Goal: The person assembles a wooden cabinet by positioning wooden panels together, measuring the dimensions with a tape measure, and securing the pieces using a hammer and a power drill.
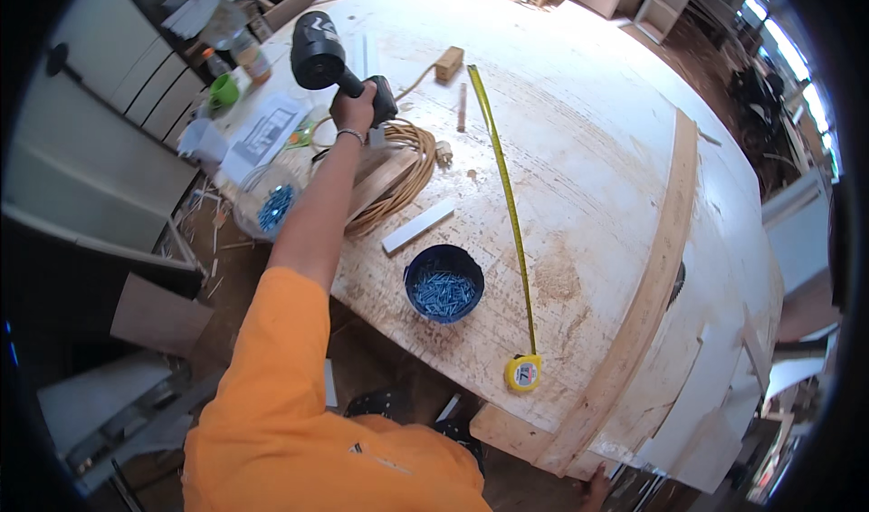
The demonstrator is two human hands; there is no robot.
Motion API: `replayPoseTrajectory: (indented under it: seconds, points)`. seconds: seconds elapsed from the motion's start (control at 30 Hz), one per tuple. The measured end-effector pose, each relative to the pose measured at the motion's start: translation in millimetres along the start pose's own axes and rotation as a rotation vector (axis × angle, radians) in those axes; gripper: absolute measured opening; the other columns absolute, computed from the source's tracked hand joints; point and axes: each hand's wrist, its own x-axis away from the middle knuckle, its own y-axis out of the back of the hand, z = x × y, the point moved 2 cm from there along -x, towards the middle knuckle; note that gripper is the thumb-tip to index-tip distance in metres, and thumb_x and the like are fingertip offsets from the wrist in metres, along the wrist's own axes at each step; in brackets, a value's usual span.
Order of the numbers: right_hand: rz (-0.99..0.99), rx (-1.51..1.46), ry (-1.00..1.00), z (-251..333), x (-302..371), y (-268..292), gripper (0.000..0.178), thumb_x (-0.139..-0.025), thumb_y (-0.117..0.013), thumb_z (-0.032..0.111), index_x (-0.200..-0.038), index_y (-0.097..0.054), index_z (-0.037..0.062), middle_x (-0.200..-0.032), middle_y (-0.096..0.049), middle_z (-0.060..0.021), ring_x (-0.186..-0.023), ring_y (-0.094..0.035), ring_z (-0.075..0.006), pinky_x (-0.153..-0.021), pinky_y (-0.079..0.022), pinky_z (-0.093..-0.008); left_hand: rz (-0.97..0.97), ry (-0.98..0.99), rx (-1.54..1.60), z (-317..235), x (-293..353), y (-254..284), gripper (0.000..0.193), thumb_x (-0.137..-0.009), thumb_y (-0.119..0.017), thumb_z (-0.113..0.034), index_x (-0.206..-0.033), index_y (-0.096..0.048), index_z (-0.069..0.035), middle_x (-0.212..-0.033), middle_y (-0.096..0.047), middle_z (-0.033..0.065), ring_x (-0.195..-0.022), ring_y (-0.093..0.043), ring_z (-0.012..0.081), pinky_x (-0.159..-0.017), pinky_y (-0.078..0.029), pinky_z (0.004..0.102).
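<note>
My left arm, in an orange sleeve, reaches across the table to its far left side. There my left hand [354,109] is closed round the handle of a black cordless drill [319,57], raised over the tabletop. Below that wrist lie a coiled tan cord [418,172] and a wood offcut [385,181]. At the lower edge of the picture, my right hand [595,490] is by the near edge of the table, beside a long wooden board [647,304]. Most of its fingers are hidden.
A dark blue tub [444,257] of screws and an extended yellow tape measure [523,373] rest on the white worktable [588,168]. A white strip [418,227] and a wood block [449,64] lie nearby. Bottles, a green cup [224,90] and a clear screw container [253,206] line the left edge.
</note>
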Motion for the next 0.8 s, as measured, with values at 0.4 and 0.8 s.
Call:
replayPoseTrajectory:
  seconds: [0.4, 0.8]
  points:
    - [-0.365, -0.017, 0.029, 0, 22, -23, 0.082, -0.094, -0.065, 0.056, -0.15, -0.03, 0.0082, -0.125, -0.057, -0.017, -0.111, -0.061, -0.0423, -0.078, -0.054, -0.0555, 0.206, -0.196, -0.123, 38, 1, -152, 0.048, -0.08, -0.073, -0.047, -0.108, -0.072, -0.008, -0.103, -0.074, 0.019, -0.105, -0.069, 0.0371, -0.093, -0.052, 0.0465]
    - [-0.259, -0.649, 0.138, 14, 25, -37, 0.045, -0.097, -0.065, 0.012, -0.139, -0.05, 0.0048, -0.13, -0.06, -0.0125, -0.118, -0.06, -0.029, -0.095, -0.054, -0.0455, 0.475, -0.256, -0.431, 82, -106, -156, 0.117, -0.068, -0.076, -0.075, -0.146, -0.042, 0.006, -0.139, -0.056, 0.0268, -0.132, -0.053, 0.038, -0.11, -0.043, 0.0393]
